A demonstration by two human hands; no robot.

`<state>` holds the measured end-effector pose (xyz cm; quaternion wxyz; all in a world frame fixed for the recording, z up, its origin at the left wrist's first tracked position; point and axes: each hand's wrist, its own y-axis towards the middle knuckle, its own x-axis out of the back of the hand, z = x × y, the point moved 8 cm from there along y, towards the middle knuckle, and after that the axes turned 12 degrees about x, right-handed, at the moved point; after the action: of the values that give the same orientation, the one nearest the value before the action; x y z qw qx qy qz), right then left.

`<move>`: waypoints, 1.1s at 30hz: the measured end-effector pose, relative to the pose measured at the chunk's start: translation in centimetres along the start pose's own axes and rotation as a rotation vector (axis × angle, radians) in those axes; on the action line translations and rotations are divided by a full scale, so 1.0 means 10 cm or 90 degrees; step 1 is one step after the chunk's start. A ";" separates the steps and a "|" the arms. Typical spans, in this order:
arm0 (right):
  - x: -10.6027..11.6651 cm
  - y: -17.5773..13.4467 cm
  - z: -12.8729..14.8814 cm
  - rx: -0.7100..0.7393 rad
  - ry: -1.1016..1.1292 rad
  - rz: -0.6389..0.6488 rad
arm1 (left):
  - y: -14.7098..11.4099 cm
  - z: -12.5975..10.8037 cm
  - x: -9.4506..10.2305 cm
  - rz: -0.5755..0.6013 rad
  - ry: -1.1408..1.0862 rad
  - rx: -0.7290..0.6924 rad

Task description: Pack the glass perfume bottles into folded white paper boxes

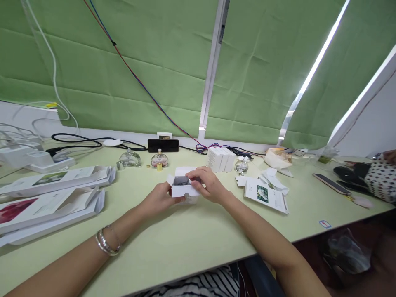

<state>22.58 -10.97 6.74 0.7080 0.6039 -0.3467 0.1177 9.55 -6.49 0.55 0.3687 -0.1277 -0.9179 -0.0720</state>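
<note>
A small white box (182, 191) with its flaps raised is held just above the table in front of me. A dark piece (181, 180) shows inside the opening; its kind I cannot make out. My left hand (159, 200) grips the box from the left, thumb along its front side. My right hand (208, 183) is closed at the box's right end, its fingertips at the opening next to the dark piece. Behind the box stand a round glass bottle (159, 159) with a gold neck and a gold cap (159, 166). Another clear glass bottle (130, 158) is further left.
Several small white cartons (220, 159) stand behind my right hand, near a small glass bottle (241, 166). Flattened printed packets (266, 194) lie right, larger ones (46, 208) left. A black phone (163, 145) leans at the back; another phone (331, 183) lies right, near a person's dotted sleeve (382, 179).
</note>
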 end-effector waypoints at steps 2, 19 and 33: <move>-0.03 -0.01 0.01 0.018 0.003 0.023 | 0.01 0.02 0.01 -0.005 0.003 0.010; 0.06 -0.12 -0.25 -0.209 0.073 -0.196 | -0.01 -0.02 0.01 -0.015 -0.048 -0.064; -0.15 -0.39 -0.59 -0.355 0.347 -0.379 | -0.14 -0.16 0.33 -0.274 -0.166 -0.309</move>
<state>25.86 -5.98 2.57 0.9108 0.4110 0.0207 -0.0331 7.90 -7.59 4.00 0.1834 -0.0233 -0.9192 -0.3477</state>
